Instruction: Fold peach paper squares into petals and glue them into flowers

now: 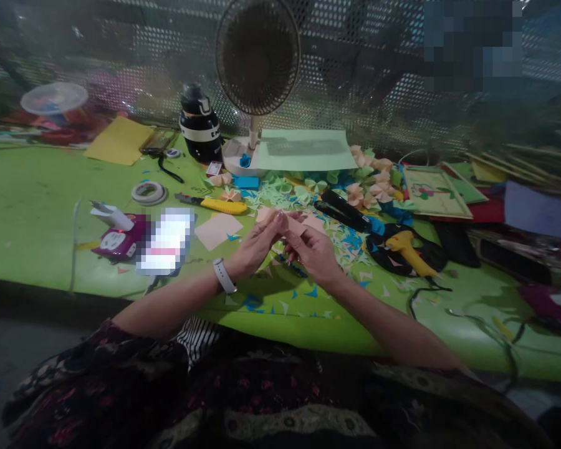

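Note:
Between my two hands, over the green table, is a small piece of peach paper (293,226). My left hand (260,240) pinches it from the left, thumb on top. My right hand (314,251) grips its right side with thumb and fingers closed; some fingertips are hidden beneath. A flat peach paper square (218,231) lies just left of my left hand. Behind it rests a yellow box cutter (223,206). Paper scraps (283,198) in green, blue and white spread around and beyond my hands. A black stapler (342,212) lies past my right hand.
A yellow glue gun (412,252) sits on a black pad at right. Folded paper flowers (371,181) pile up behind the stapler. A fan (258,56) and dark bottle (199,125) stand at the back. Left are a tape roll (148,193) and a lit phone (166,242).

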Tool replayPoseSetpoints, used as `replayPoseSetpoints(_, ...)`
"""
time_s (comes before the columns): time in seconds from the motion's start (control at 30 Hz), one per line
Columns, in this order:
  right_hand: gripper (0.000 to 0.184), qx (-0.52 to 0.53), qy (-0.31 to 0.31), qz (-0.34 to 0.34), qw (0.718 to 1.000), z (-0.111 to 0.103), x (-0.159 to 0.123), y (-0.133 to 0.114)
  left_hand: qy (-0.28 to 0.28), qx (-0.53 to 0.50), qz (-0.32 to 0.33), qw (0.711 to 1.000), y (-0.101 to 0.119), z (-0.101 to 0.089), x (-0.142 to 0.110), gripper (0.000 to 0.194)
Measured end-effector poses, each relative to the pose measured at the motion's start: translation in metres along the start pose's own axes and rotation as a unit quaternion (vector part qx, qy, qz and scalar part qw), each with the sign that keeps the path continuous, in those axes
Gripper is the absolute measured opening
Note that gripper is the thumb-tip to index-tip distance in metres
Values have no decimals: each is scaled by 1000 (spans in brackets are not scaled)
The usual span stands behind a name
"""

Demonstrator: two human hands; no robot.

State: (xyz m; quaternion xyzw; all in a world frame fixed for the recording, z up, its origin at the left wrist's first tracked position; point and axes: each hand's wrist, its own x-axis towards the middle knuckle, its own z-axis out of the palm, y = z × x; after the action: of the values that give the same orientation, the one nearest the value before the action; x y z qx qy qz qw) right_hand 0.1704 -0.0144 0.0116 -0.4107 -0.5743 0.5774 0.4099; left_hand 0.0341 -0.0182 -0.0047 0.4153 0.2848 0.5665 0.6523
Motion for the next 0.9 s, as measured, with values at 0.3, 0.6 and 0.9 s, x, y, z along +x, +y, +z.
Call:
replayPoseSetpoints(0.3, 51, 11, -23, 10, 1000, 19, 5, -8, 5, -59, -35, 998, 34, 6, -5, 51)
replayPoseSetpoints(0.6, 48, -79, -124, 32, 989, 17, 19, -14, 149, -130, 54, 979, 45, 4, 4, 32)
replayPoseSetpoints(0.9, 36, -588, -196, -233, 749, 65, 109, -31, 255, -120, 268, 921, 110, -43, -9, 27)
